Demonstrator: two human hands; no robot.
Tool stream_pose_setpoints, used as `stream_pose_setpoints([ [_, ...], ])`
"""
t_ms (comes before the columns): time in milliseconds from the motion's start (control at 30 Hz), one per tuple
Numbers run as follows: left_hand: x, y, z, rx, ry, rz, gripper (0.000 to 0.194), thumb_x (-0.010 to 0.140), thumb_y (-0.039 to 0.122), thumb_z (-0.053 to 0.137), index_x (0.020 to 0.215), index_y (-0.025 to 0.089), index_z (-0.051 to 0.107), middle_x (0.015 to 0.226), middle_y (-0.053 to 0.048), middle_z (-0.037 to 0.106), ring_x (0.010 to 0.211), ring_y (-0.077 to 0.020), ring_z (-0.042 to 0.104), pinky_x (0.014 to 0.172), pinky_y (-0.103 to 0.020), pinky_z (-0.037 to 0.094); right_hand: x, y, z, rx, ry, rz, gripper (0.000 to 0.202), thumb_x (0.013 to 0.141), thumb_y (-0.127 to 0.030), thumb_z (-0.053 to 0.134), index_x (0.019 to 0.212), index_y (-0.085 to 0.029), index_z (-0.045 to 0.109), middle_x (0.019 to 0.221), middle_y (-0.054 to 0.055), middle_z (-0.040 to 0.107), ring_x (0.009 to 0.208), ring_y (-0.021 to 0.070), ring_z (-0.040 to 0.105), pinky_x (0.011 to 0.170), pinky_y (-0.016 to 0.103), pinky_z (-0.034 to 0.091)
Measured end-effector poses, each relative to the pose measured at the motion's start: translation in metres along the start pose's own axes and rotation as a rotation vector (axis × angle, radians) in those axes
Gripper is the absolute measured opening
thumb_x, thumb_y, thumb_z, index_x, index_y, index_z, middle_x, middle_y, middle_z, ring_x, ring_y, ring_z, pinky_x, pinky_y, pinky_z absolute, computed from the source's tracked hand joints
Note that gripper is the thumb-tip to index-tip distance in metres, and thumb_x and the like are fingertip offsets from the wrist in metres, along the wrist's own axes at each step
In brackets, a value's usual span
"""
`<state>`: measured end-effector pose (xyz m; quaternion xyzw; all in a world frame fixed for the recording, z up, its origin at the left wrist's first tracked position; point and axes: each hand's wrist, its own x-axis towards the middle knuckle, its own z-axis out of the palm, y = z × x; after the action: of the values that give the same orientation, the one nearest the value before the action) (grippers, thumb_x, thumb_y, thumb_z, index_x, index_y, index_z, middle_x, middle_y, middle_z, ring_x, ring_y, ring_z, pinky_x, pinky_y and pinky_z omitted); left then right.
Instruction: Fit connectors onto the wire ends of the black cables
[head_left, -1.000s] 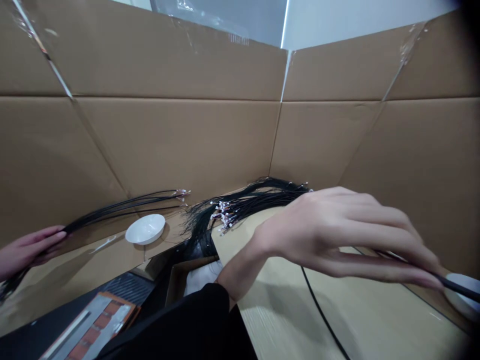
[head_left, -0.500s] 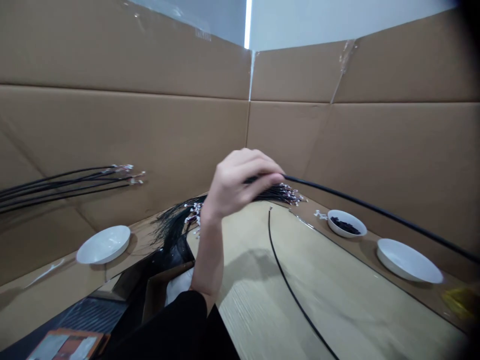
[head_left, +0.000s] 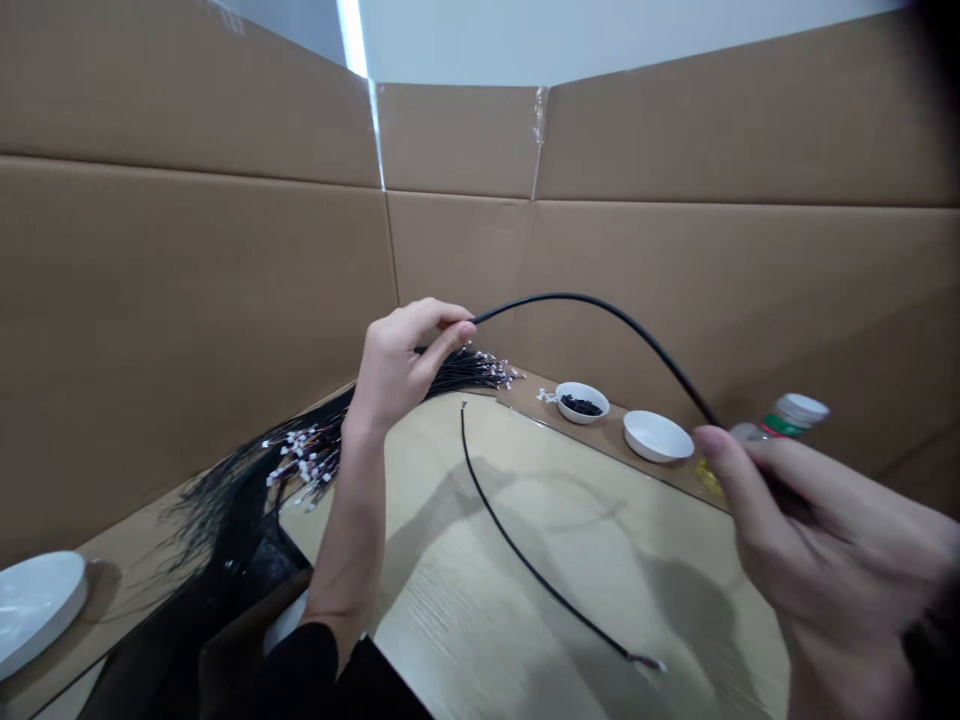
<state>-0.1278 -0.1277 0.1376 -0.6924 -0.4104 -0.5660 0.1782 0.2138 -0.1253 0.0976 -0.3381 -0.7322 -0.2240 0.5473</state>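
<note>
At the far left of the lying cable (head_left: 541,583) there is a white dish (head_left: 34,610), cut by the edge of the view. Between this dish and the lying cable, a black wire bundle with white connectors (head_left: 304,462) spreads near the cardboard wall (head_left: 210,320). The left hand (head_left: 397,365) is above and to the left of the lying cable; its thumb and fingers are closed together on the held cable (head_left: 592,300). Behind this hand, the second black cable bundle (head_left: 469,370) lies beyond the upper end of the lying cable. The held cable is black and makes an arch over the area to the right of the lying cable, from the left hand to the right hand. Under this arch, small white pieces (head_left: 546,396) are just beside a white bowl (head_left: 583,417) with black pieces (head_left: 580,404) inside, and then comes another white bowl (head_left: 658,438). A bottle with a white cap (head_left: 801,410) stands more to the right, tilted in the view. The right hand (head_left: 817,530), well to the right of the lying cable, is clamped on the held cable.
</note>
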Motion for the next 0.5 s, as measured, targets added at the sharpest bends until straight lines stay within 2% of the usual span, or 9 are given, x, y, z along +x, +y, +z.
stream_pose_setpoints([
  [67, 0.0, -0.001, -0.001, 0.017, 0.007, -0.006, 0.008, 0.101, 0.026, 0.073, 0.096, 0.02, 0.076, 0.086, 0.0, 0.077, 0.079, -0.0145, 0.071, 0.078, -0.026, 0.053, 0.005, -0.005, 0.003, -0.029, -0.033, -0.065, 0.039, 0.1, -0.029, 0.075, 0.066, -0.018, 0.059, 0.053, -0.004, 0.042, 0.048, 0.0086, 0.037, 0.051, 0.027, 0.029],
  [133, 0.0, -0.003, -0.005, 0.026, -0.005, -0.021, 0.005, 0.1, 0.023, 0.074, 0.097, 0.021, 0.077, 0.086, 0.0, 0.077, 0.079, -0.015, 0.071, 0.077, -0.026, 0.053, 0.008, -0.008, 0.004, 0.019, -0.125, -0.084, 0.044, 0.104, -0.03, 0.069, 0.064, -0.018, 0.055, 0.054, -0.004, 0.041, 0.048, 0.0084, 0.037, 0.051, 0.027, 0.03],
  [300, -0.001, -0.012, -0.02, 0.082, -0.107, -0.081, 0.008, 0.101, 0.021, 0.07, 0.098, 0.022, 0.078, 0.089, 0.0, 0.077, 0.081, -0.0162, 0.071, 0.075, -0.028, 0.051, 0.012, -0.008, 0.0, 0.244, -0.404, -0.138, 0.041, 0.109, -0.029, 0.061, 0.069, -0.017, 0.058, 0.059, -0.005, 0.039, 0.05, 0.0081, 0.036, 0.053, 0.027, 0.029],
  [433, -0.002, -0.019, -0.026, 0.099, -0.162, -0.087, 0.011, 0.102, 0.023, 0.067, 0.097, 0.024, 0.078, 0.09, 0.0, 0.078, 0.083, -0.0175, 0.071, 0.076, -0.03, 0.05, 0.016, -0.012, 0.0, 0.453, -0.579, -0.119, 0.047, 0.109, -0.025, 0.059, 0.065, -0.018, 0.044, 0.06, -0.005, 0.035, 0.051, 0.0075, 0.034, 0.053, 0.026, 0.028],
  [500, -0.002, -0.026, -0.027, 0.071, -0.172, -0.073, 0.012, 0.102, 0.026, 0.068, 0.097, 0.025, 0.078, 0.089, 0.0, 0.078, 0.082, -0.0178, 0.071, 0.074, -0.03, 0.05, 0.018, -0.013, 0.0, 0.586, -0.642, -0.096, 0.046, 0.108, -0.024, 0.06, 0.065, -0.019, 0.044, 0.059, -0.005, 0.035, 0.051, 0.0078, 0.035, 0.052, 0.026, 0.028],
])
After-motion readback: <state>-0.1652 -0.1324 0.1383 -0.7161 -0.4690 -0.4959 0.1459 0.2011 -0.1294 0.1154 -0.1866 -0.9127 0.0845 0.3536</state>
